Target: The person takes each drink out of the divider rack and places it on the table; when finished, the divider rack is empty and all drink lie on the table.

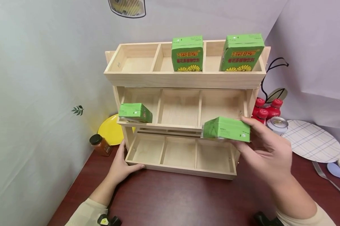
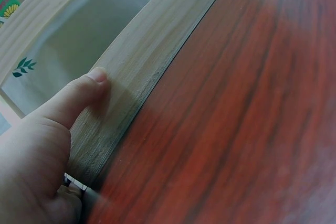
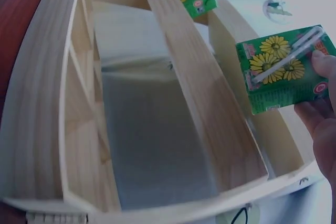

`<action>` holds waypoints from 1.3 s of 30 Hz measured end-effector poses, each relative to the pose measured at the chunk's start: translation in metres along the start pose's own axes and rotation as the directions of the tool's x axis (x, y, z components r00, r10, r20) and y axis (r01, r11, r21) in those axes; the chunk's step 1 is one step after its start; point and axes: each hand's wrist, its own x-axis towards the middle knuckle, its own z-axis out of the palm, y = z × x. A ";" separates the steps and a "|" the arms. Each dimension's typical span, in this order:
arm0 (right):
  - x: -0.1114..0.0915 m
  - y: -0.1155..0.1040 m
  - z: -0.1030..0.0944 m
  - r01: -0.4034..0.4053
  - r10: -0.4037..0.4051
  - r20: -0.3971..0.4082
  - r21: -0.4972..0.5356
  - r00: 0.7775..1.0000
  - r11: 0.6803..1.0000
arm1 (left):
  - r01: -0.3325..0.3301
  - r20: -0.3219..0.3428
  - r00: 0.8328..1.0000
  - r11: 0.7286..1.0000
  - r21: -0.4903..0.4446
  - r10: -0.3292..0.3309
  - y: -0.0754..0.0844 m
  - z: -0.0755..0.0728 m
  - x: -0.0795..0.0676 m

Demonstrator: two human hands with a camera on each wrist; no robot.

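Note:
A three-tier wooden rack, each tier split into three compartments, stands on the dark red table. My left hand holds its lower left corner, the thumb along the front board of the bottom tier. In my right hand is a green drink carton, gripped by one end and lying sideways before the right part of the middle tier. The right wrist view shows yellow flowers and a wrapped straw on it. Another carton lies in the middle tier's left compartment. Upright cartons fill the top tier's middle and right compartments.
Left of the rack are a yellow plate and a jar with a black lid. To the right stand red-capped bottles, a can and a checked plate, with a fork and a spoon nearer me.

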 end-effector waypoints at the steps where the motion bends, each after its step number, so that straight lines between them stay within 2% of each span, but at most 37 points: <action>1: -0.001 0.000 -0.002 -0.006 0.006 -0.005 0.019 1.000 1.000 | -0.001 -0.003 1.000 1.000 0.006 0.001 -0.005 0.000 0.000; 3: -0.003 -0.001 -0.007 -0.018 0.019 -0.014 0.061 1.000 0.998 | 0.012 -0.002 1.000 1.000 0.017 -0.012 -0.013 0.001 0.001; 7: -0.009 -0.006 -0.018 -0.043 0.044 -0.035 0.030 0.998 0.999 | 0.030 0.000 1.000 0.999 0.023 -0.030 -0.023 0.001 0.002; 12: -0.021 -0.008 -0.037 -0.089 0.089 -0.035 -0.001 0.995 0.996 | 0.034 0.003 0.999 0.999 0.024 -0.034 -0.024 0.001 0.001; 19: -0.037 -0.003 -0.068 -0.165 0.165 0.003 0.060 0.986 0.984 | 0.033 0.002 0.999 0.999 0.021 -0.033 -0.024 0.001 0.002; 24: -0.039 -0.002 -0.088 -0.233 0.229 0.063 0.079 0.971 0.969 | 0.017 -0.003 1.000 1.000 0.011 -0.017 -0.017 0.002 0.002; 26: -0.039 0.000 -0.097 -0.286 0.282 0.095 0.039 0.955 0.957 | 0.005 -0.010 1.000 1.000 -0.009 -0.006 -0.009 0.002 0.000; 27: -0.039 0.000 -0.102 -0.316 0.318 0.106 -0.038 0.942 0.948 | 0.004 -0.010 1.000 1.000 -0.017 -0.004 -0.005 0.002 -0.001; 29: -0.041 -0.002 -0.113 -0.391 0.418 0.098 -0.218 0.903 0.894 | -0.010 0.001 1.000 0.999 -0.031 0.010 0.002 0.003 -0.002; 31: -0.043 -0.004 -0.123 -0.445 0.510 0.062 -0.404 0.858 0.799 | -0.008 0.016 1.000 0.999 -0.048 0.008 0.006 0.005 -0.002; 33: -0.045 -0.004 -0.133 -0.474 0.582 0.013 -0.565 0.813 0.676 | -0.008 0.028 1.000 0.999 -0.046 0.009 0.006 0.006 -0.001; 34: -0.046 -0.003 -0.137 -0.496 0.609 -0.010 -0.592 0.793 0.636 | -0.015 0.031 0.999 0.999 -0.038 0.016 0.002 0.007 0.000; 36: -0.047 0.003 -0.145 -0.520 0.643 -0.038 -0.627 0.765 0.581 | 0.002 0.019 1.000 1.000 -0.029 -0.001 -0.004 0.006 0.002; 38: -0.048 0.009 -0.151 -0.549 0.678 -0.053 -0.635 0.733 0.543 | 0.006 0.002 1.000 1.000 -0.008 -0.006 -0.013 0.005 0.002; 39: -0.048 0.012 -0.154 -0.564 0.692 -0.054 -0.627 0.720 0.538 | 0.014 -0.002 1.000 1.000 0.003 -0.014 -0.018 0.003 0.002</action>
